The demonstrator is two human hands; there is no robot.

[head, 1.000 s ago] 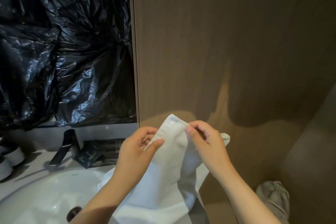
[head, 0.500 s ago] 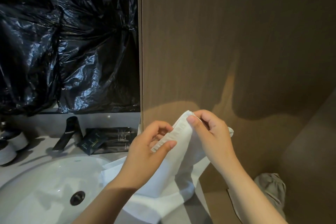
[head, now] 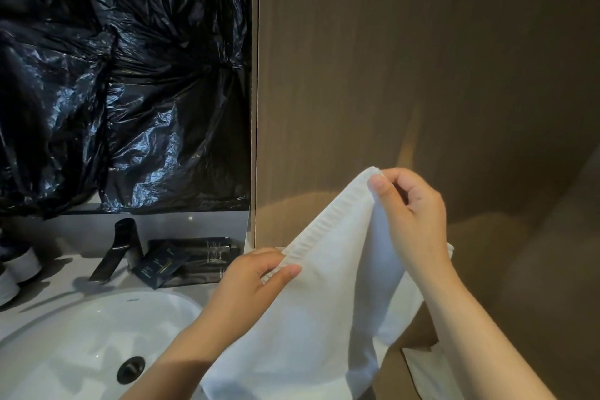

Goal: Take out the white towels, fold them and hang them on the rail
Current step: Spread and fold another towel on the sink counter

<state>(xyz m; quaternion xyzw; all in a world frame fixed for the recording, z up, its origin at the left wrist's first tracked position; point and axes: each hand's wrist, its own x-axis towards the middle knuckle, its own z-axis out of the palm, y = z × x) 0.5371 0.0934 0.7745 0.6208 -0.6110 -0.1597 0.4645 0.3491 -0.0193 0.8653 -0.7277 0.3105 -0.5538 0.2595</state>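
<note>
Two hands on one white towel (head: 328, 312), left hand (head: 256, 282) pinching its ribbed hem, right hand (head: 412, 214) pinching the raised corner, beside the sink (head: 74, 344).

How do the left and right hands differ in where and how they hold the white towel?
The right hand is higher, pinching the top corner of the white towel; the left hand is lower, pinching its hem farther down. The right hand is before the wooden panel, the left hand nearer the sink. Both pinch the same ribbed hem between thumb and fingers.
</note>
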